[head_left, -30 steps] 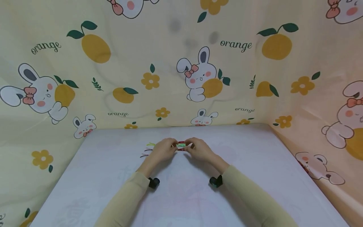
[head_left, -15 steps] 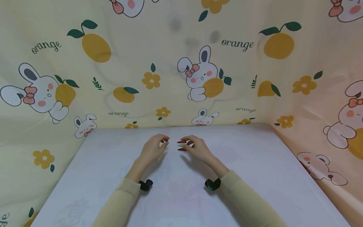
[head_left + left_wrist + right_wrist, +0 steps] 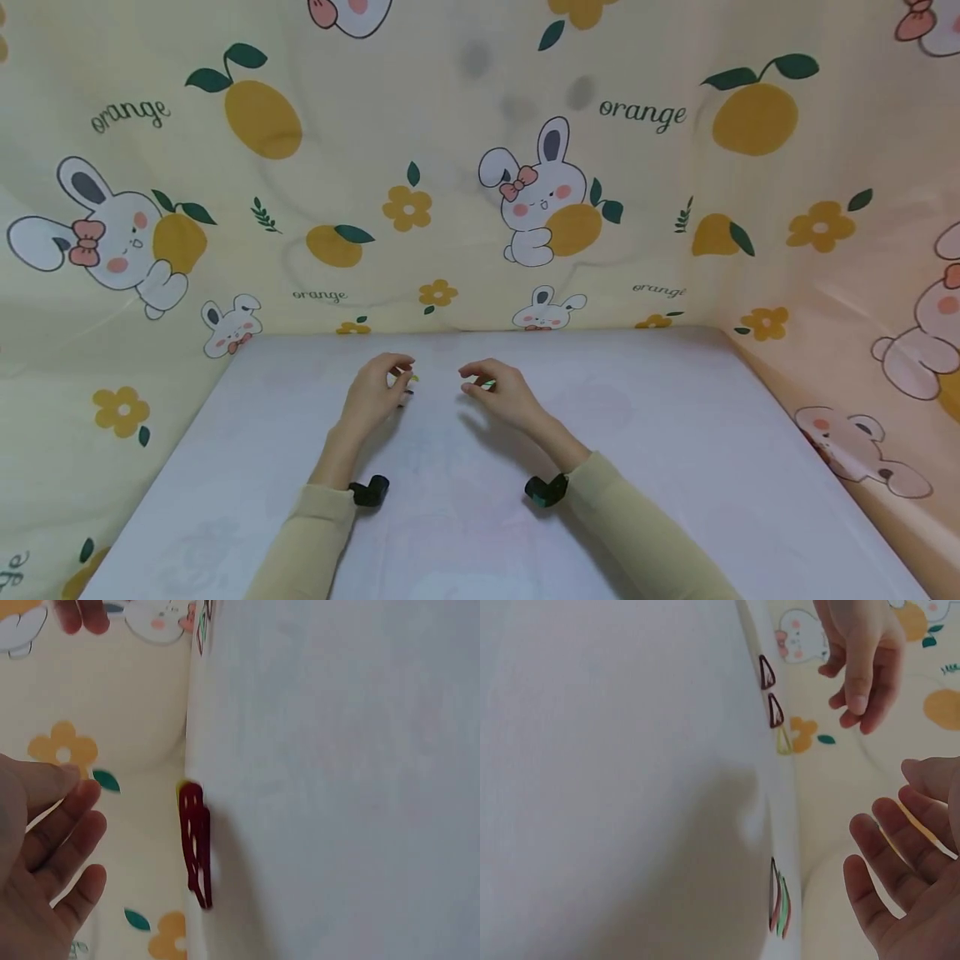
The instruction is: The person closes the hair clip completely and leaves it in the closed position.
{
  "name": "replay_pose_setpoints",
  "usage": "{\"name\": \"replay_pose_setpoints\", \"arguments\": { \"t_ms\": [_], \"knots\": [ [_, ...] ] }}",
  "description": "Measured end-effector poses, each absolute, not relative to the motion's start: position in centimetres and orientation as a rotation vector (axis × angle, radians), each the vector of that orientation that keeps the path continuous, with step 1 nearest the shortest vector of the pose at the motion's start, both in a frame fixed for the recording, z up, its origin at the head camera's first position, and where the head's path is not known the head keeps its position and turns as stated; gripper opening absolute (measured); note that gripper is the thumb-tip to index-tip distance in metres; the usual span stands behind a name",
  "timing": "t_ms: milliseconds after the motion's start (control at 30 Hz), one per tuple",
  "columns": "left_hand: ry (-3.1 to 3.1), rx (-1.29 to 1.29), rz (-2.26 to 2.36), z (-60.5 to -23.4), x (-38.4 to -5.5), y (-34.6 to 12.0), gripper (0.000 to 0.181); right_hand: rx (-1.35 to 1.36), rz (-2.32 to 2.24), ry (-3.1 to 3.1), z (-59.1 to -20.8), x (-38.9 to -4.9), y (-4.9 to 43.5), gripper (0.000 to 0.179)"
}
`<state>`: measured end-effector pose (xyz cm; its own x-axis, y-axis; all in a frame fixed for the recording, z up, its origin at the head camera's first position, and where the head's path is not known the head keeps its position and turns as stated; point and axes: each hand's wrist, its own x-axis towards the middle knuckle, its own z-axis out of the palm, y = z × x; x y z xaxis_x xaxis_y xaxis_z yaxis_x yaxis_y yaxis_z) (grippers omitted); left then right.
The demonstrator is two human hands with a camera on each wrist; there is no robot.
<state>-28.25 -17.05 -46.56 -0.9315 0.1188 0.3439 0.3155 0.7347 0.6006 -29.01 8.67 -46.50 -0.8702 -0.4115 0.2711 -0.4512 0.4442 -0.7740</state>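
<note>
My left hand hovers beside a set of snap hair clips, its fingers loosely bent around nothing. In the right wrist view this set shows two dark red hair clips and a yellow hair clip, lined up on the white table. The left wrist view shows them overlapping, with the red clips in front. My right hand hovers over a second set, fingers apart and holding nothing. There a green hair clip lies between two reddish ones; in the head view this set is mostly hidden behind the hand.
The white tabletop reaches back to a cream cloth wall printed with rabbits and oranges. A black wrist camera sits at the left cuff, another black camera at the right.
My left hand has drawn away leftward from the green and red clips, passing over the yellow and dark ones. My right hand has come off its clips and shifted slightly left. The head view has turned slightly.
</note>
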Motion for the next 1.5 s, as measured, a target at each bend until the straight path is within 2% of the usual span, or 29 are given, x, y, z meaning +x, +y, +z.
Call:
{"name": "replay_pose_setpoints", "arguments": {
  "t_ms": [233,633,1167,1500],
  "knots": [
    [-2.747,-0.204,-0.899,-47.0,-27.9,-19.3,0.026,0.896,1.404,-2.642,-46.8,-28.9,7.0,0.03],
    [-2.841,-0.188,-0.924,-46.8,-27.6,-21.9,0.018,0.994,1.323,-2.703,-47.1,-29.4,3.9,0.03],
    [-2.98,-0.212,-0.943,-47.2,-27.5,-22.1,0.007,1.028,1.146,-2.838,-47.3,-31.0,-0.3,0.027],
    [-3.033,-0.168,-0.949,-47.4,-27.3,-22.0,0.006,1.045,1.1,-2.896,-47.9,-31.7,-1.5,0.024]
  ]
}}
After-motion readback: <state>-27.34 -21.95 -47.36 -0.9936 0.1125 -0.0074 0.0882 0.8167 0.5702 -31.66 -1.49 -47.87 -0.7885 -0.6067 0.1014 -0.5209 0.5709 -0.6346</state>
